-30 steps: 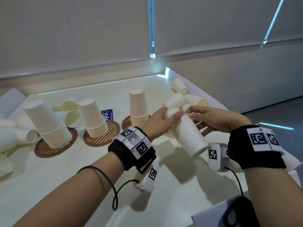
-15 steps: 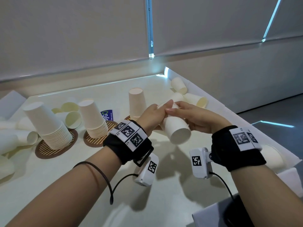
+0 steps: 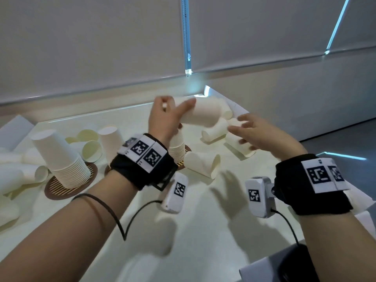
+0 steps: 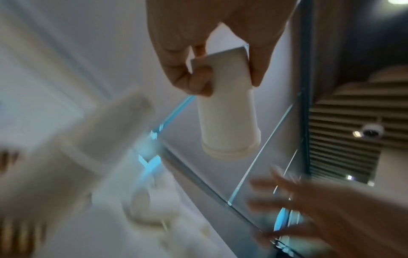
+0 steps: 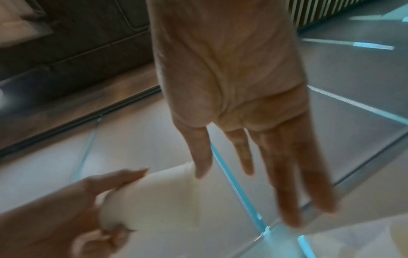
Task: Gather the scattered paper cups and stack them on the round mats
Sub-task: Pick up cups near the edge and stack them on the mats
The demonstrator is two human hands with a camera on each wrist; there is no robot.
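Observation:
My left hand (image 3: 175, 108) grips nested white paper cups (image 3: 200, 115) lying sideways in the air, base in the fingers and rim pointing right. The left wrist view shows thumb and fingers curled round the cups (image 4: 227, 113). My right hand (image 3: 242, 128) hovers open with spread fingers just right of the held cups, above loose cups (image 3: 215, 131) by the table's right edge. Its straight fingers (image 5: 287, 174) hold nothing. Three upside-down stacks stand on round brown mats: a tall left stack (image 3: 59, 155) on its mat (image 3: 53, 192), a middle stack (image 3: 110, 139), and a third stack (image 3: 178, 148) behind my left wrist.
One loose cup (image 3: 203, 163) lies on its side in front of the third stack. Another (image 3: 241, 148) lies under my right hand. Several more cups (image 3: 14, 174) are scattered at the far left and behind the stacks (image 3: 91, 149). A wall runs along the table's far edge.
My left hand has lifted the cups up and away from me, turning them sideways. My right hand has let go of them and moved right with its fingers spread.

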